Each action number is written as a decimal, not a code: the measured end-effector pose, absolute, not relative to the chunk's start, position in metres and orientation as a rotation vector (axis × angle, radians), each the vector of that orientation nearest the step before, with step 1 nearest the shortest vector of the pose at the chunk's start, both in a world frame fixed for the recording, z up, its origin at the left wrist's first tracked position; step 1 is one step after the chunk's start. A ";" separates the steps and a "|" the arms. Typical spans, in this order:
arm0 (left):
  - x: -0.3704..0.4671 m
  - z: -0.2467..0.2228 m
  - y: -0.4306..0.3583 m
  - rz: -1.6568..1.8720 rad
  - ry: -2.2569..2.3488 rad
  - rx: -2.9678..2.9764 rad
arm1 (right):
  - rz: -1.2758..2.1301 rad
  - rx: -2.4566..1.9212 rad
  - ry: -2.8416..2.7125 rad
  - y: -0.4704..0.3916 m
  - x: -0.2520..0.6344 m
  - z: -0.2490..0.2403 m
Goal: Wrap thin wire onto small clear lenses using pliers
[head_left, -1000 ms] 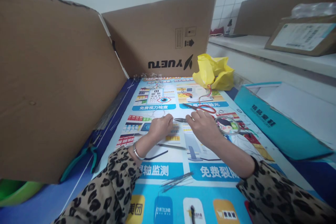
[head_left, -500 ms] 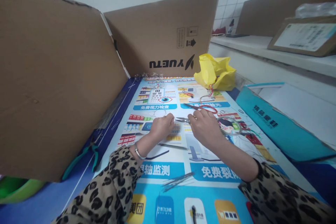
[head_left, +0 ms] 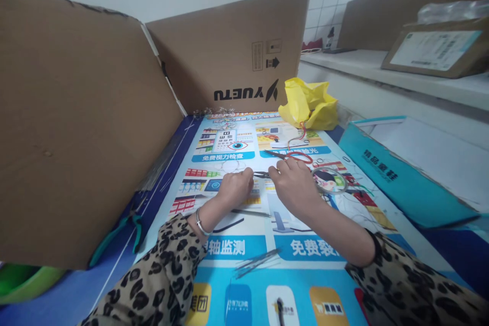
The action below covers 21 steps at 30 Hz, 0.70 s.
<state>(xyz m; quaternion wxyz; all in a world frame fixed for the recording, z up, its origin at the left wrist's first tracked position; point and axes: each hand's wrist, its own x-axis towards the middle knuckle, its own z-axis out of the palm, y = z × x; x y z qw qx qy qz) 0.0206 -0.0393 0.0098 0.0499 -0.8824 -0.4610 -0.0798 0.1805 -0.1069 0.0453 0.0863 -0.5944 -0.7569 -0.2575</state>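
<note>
My right hand (head_left: 294,183) is closed around small pliers (head_left: 262,175), whose jaws point left toward my other hand. My left hand (head_left: 235,187) is closed in a pinch at the tip of the jaws; what it holds is too small to make out. Beneath and between the hands, thin wires (head_left: 250,212) lie on the printed sheet, and another bundle of thin wires (head_left: 256,262) lies nearer me. Red-handled scissors (head_left: 300,157) rest just beyond my right hand. A coil of wire (head_left: 330,180) lies to its right.
Cardboard panels (head_left: 244,41) stand at the back and left. Teal-handled pliers (head_left: 121,234) lie at the left by a green bowl (head_left: 34,285). A yellow bag (head_left: 308,104) sits at the back, a teal box (head_left: 385,168) at the right. Tangled wire pieces (head_left: 219,112) lie at the back.
The view has shifted slightly. The pliers' jaws look turned and are now right at my left fingertips; both hands stay closed in nearly the same place.
</note>
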 end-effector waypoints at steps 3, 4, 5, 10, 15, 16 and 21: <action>0.021 0.009 -0.039 -0.241 -1.370 -2.683 | -0.773 -1.758 -2.258 -0.108 0.180 0.046; 0.020 0.009 -0.039 -0.241 -1.360 -2.681 | -0.772 -1.753 -2.261 -0.108 0.180 0.047; 0.020 0.009 -0.039 -0.241 -1.350 -2.680 | -0.772 -1.747 -2.263 -0.108 0.180 0.047; 0.019 0.009 -0.040 -0.245 -1.309 -2.679 | -0.796 -1.706 -2.277 -0.110 0.180 0.049; 0.018 0.011 -0.040 -0.251 -1.276 -2.687 | -0.885 -1.653 -2.306 -0.112 0.180 0.051; 0.018 0.012 -0.040 -0.252 -1.271 -2.689 | -0.898 -1.643 -2.316 -0.112 0.180 0.052; 0.015 0.015 -0.040 -0.284 -1.211 -2.702 | -0.934 -1.587 -2.339 -0.111 0.183 0.052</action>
